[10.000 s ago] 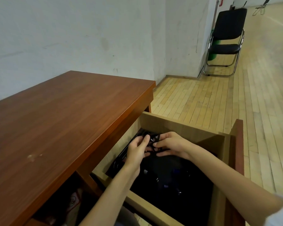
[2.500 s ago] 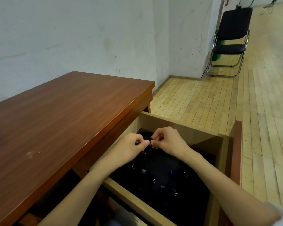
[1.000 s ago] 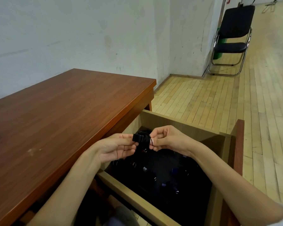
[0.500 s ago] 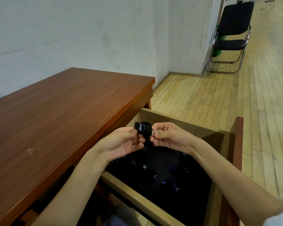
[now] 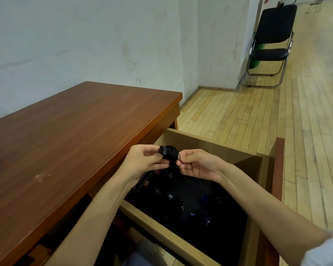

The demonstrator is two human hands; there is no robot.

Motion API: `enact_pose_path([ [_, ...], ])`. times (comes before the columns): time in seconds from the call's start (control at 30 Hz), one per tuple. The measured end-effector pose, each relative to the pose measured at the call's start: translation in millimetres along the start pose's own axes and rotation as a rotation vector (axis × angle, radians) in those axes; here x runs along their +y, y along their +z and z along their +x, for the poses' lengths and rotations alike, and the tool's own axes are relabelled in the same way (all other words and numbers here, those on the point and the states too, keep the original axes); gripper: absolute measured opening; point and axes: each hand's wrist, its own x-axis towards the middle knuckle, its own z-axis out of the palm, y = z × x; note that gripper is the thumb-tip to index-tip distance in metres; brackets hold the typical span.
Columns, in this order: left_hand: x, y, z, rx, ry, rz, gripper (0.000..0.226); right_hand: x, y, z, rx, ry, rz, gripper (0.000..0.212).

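A small black coiled bundle, like a wound cable with a clip [image 5: 168,152], is held above the open drawer [image 5: 210,143]. My left hand [image 5: 142,160] grips the bundle from the left with thumb and fingers. My right hand [image 5: 196,164] pinches a thin black strand at the bundle's right side. Beneath both hands lies a black tray or bag [image 5: 190,204] filling the drawer, with several small metal rings and blue bits on it. What exactly the bundle is I cannot tell.
The brown wooden desk [image 5: 65,141] spreads to the left, against a white wall. The drawer's brown front panel [image 5: 277,169] juts out on the right. A black folding chair [image 5: 269,45] stands far off on the wooden floor.
Both hands rose out of the drawer. The left hand took up the black bundle and turned it, while the right hand keeps pinching the strand beside it.
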Motion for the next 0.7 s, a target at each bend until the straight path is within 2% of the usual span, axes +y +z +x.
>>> enact_pose_path([
  [0.17, 3.2, -9.0, -0.7, -0.047, -0.163, -0.151, 0.013, -0.1, 1.8, -0.6, -0.099, 0.009, -0.029, 0.039],
  [0.23, 2.7, -10.3, 1.7, -0.050, -0.183, -0.113, 0.009, 0.4, 1.0, -0.6, -0.133, 0.006, -0.047, 0.039],
  [0.37, -1.2, -8.3, 4.3, 0.002, 0.049, 0.314, 0.008, 1.3, -1.6, 0.2, -0.176, 0.013, -0.059, 0.030],
  [0.43, -4.1, -5.9, 3.5, 0.040, 0.137, 0.373, 0.008, 1.1, -2.0, -0.1, -0.170, 0.004, -0.056, 0.033],
  [0.53, -9.6, -4.2, -0.4, 0.097, 0.124, 0.180, 0.014, 1.2, 1.0, -0.6, -0.086, -0.061, -0.100, 0.036],
  [0.7, -26.1, -1.5, -5.3, 0.085, -0.039, -0.074, 0.017, 6.4, 6.1, 1.4, 0.084, -0.118, -0.259, 0.021],
])
